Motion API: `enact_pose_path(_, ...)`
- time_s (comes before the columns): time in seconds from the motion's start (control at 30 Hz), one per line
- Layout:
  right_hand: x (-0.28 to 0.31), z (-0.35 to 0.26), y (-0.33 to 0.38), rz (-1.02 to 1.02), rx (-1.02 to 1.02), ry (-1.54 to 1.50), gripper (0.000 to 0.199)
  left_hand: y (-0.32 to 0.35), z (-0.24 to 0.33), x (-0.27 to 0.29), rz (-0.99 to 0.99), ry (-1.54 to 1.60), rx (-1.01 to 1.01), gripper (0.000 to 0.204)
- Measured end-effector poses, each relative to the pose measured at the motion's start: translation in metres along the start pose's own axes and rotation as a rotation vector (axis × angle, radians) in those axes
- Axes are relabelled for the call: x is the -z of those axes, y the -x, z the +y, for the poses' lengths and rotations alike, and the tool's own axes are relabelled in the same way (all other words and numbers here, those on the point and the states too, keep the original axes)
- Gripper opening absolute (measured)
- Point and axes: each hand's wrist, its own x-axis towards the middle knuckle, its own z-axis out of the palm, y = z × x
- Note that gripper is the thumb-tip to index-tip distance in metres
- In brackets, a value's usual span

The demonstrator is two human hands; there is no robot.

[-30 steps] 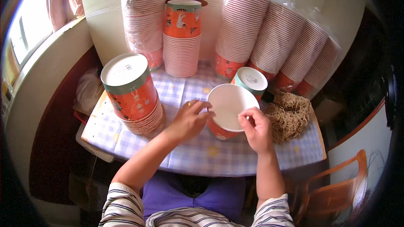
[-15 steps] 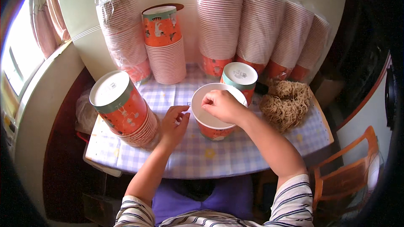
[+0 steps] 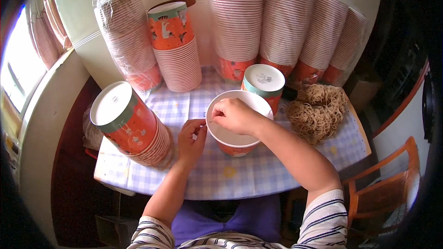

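A paper bucket with a white inside and an orange outside stands upright, mouth up, on the table in front of me. Over its mouth, near the left part of the rim, my right hand has its fingers pinched together; whatever they hold, if anything, is too small to make out. Close against the bucket's left side is my left hand, thumb and fingers apart with nothing between them. Just behind the bucket, an upside-down paper bucket shows its white base. Left of my left hand leans a stack of upturned paper buckets.
A tangled bundle of beige, noodle-like strands lies at the right. Tall plastic-wrapped bucket stacks line the back, beside an unwrapped stack. A checked cloth covers the table. A wooden chair stands at the lower right.
My view has shifted slightly, so the things appear a little displaced. My left hand is closer to the bucket's rim. The right hand remains over the mouth, still pinched.
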Motion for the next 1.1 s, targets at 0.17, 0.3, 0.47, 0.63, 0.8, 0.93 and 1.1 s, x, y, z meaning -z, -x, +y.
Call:
enact_pose_path(0.17,0.002,-0.002,-0.001,-0.012,-0.009,-0.037,0.013,-0.001,-0.001,0.002,-0.003,0.003,-0.019,0.018)
enact_pose_path(0.3,0.000,0.001,-0.003,-0.018,0.006,-0.041,0.012,-0.001,-0.003,0.002,0.009,0.012,-0.027,0.019)
enact_pose_path(0.47,-0.002,0.003,-0.002,0.020,0.043,-0.041,0.012,-0.001,0.002,0.002,-0.027,-0.005,-0.007,0.017)
enact_pose_path(0.63,-0.003,0.001,-0.003,0.023,0.015,-0.047,0.012,-0.002,0.006,0.000,-0.005,-0.008,0.006,0.019)
enact_pose_path(0.8,-0.004,0.001,-0.003,0.031,-0.024,-0.048,0.013,-0.002,0.005,0.000,-0.006,-0.008,0.003,0.019)
enact_pose_path(0.93,-0.004,-0.002,-0.004,0.026,-0.094,-0.040,0.013,-0.002,0.005,0.001,-0.002,0.016,-0.013,0.019)
enact_pose_path(1.1,-0.008,-0.002,-0.005,0.019,-0.110,-0.040,0.014,-0.002,0.005,0.001,-0.003,0.001,-0.015,0.019)
